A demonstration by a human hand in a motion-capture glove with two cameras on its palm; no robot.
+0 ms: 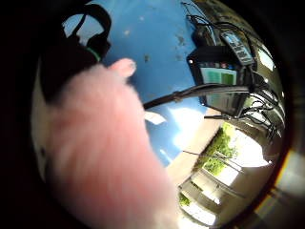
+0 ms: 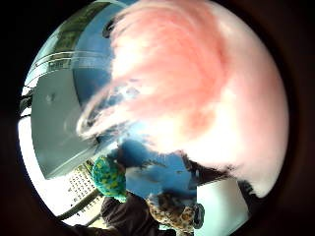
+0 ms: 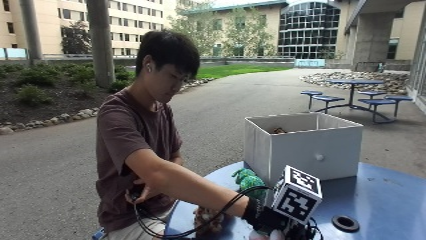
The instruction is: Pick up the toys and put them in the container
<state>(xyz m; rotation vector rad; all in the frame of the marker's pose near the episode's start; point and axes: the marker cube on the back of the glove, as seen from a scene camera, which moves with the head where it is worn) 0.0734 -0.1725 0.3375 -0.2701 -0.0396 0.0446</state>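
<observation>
My gloved right hand [image 3: 265,218] is low over the near part of the round blue table [image 3: 379,195]. It grips a fluffy pink plush toy [image 1: 105,157], which fills much of both palm views [image 2: 197,83]; a fingertip [image 1: 124,67] lies against its fur. In the outside view only a bit of pink [image 3: 257,234] shows under the hand. A green spotted toy [image 3: 247,180] lies by the white box container [image 3: 303,145]. A leopard-patterned toy [image 3: 206,220] sits near the table edge, by the person's forearm. The box's open top shows something inside.
A black device with a screen [image 1: 219,81] and cables lies on the table. A round hole [image 3: 345,222] marks the table's middle. The bare left hand [image 3: 143,192] is down by the person's lap. The box's wall with its knob [image 2: 59,123] is close beside the hand.
</observation>
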